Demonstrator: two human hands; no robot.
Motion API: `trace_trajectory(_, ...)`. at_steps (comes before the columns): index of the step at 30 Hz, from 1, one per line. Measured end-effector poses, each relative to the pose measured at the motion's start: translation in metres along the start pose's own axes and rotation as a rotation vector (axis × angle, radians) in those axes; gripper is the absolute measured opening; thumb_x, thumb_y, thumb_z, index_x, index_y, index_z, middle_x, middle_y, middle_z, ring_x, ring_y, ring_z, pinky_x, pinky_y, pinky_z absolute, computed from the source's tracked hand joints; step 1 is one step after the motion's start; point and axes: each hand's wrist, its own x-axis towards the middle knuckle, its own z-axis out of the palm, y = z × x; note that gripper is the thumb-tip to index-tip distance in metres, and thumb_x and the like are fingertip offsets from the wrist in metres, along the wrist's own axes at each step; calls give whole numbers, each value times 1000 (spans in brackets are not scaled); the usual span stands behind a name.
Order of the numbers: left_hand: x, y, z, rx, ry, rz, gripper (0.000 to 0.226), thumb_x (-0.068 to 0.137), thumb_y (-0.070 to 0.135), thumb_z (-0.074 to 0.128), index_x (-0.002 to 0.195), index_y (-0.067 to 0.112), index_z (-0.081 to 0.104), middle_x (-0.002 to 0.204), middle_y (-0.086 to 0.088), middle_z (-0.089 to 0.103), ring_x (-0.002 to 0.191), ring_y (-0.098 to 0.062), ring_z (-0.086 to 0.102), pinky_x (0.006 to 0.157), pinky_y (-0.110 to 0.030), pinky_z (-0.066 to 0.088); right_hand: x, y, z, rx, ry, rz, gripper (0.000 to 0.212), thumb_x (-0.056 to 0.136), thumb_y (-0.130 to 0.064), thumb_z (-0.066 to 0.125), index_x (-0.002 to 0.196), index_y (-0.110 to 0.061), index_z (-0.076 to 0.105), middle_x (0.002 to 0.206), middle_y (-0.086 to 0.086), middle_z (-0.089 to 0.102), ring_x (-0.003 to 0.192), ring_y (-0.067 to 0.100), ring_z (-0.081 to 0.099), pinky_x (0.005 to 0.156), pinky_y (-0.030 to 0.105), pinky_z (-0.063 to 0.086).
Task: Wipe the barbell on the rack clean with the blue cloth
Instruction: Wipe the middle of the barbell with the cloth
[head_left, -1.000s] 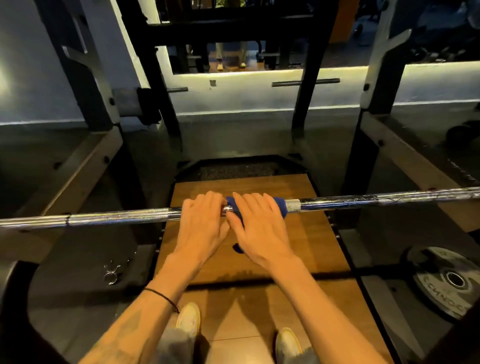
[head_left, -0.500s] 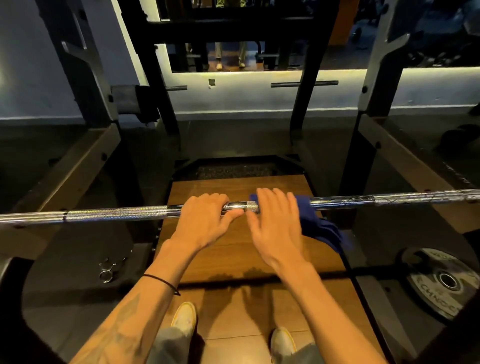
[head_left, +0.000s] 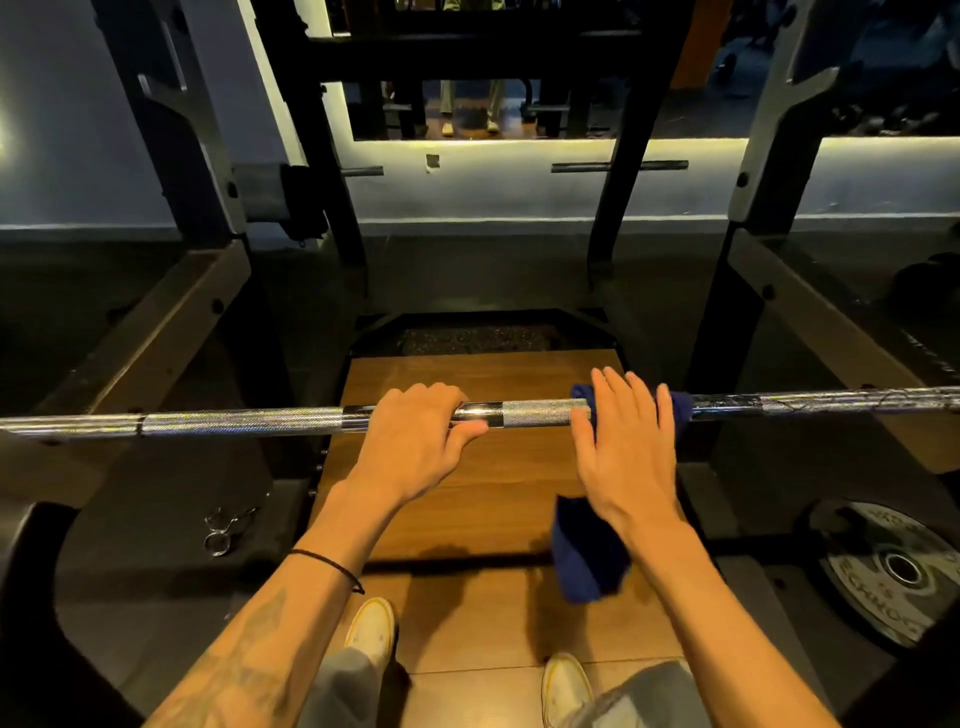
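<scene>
Across the middle of the head view, from left edge to right edge: barbell (head_left: 249, 422), chrome, horizontal, knurled in bands with a smooth ring near centre. Just left of centre, left hand (head_left: 410, 441) on the bar, fingers curled over the top and thumb lying along the near underside, gripping the shaft; thin black cord (head_left: 332, 564) around that wrist, tattoo on the forearm below it. Right of centre, right hand (head_left: 626, 452) laid flat over the bar, fingers straight and spread, pressing the blue cloth (head_left: 587, 551) onto the shaft. Cloth draped over the bar under that palm: small blue edges showing past the fingertips on the far side, a longer fold hanging down on the near side beside the wrist. Bare knurling between the two hands.

Upper left and upper right of the frame: dark uprights of the rack (head_left: 171, 135), with angled side rails running down toward the lower corners. Under the bar, centre: wooden platform (head_left: 467, 384). Lower centre: two light shoes (head_left: 371, 631) and grey trouser legs. Lower left, on the dark floor mat: metal spring collar (head_left: 223, 530). Lower right: weight plate (head_left: 883, 571) lying flat, lettering too blurred to read. Top centre, behind the rack: lit white wall strip.
</scene>
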Motion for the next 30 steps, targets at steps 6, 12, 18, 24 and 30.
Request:
trace_trajectory(6, -1, 1, 3, 29, 40, 22, 27, 97, 51, 46, 95, 27, 59, 83, 8, 61, 71, -15, 56, 64, -35, 40, -6, -91, 16, 83, -68, -172, 67, 100, -51, 24, 150, -12, 45, 151, 5, 50, 141, 21, 43, 124, 44, 24)
trace_trajectory(12, -5, -3, 2, 25, 84, 54, 35, 97, 57, 41, 99, 27, 60, 83, 10, 58, 68, -10, 48, 63, -31, 34, 4, -64, 6, 26, -136, -332, 64, 104, -48, 30, 154, -11, 41, 156, 9, 45, 143, 24, 43, 119, 40, 30)
trace_trajectory(18, -6, -2, 5, -2, 78, 38, 48, 96, 65, 33, 105, 28, 61, 88, 11, 59, 72, -7, 47, 64, -30, 34, 12, -19, 3, -20, -8, -116, 65, 101, -47, 23, 136, -5, 59, 134, 13, 62, 129, 30, 54, 119, 47, 29)
trace_trajectory(24, -6, 0, 8, 52, 108, 20, 39, 96, 61, 43, 104, 28, 61, 87, 11, 59, 73, -11, 51, 65, -30, 33, 19, -56, 7, -24, -41, 44, 64, 101, -52, 16, 109, -13, 65, 114, 7, 65, 116, 27, 55, 116, 47, 28)
trace_trajectory(30, -7, 10, 3, 72, 114, -31, 7, 91, 35, 55, 88, 29, 55, 73, 15, 37, 65, -12, 40, 64, -31, 23, 25, -117, 16, -14, -171, -183, 71, 99, -56, 8, 126, -15, 61, 104, 5, 70, 97, 23, 65, 92, 42, 44)
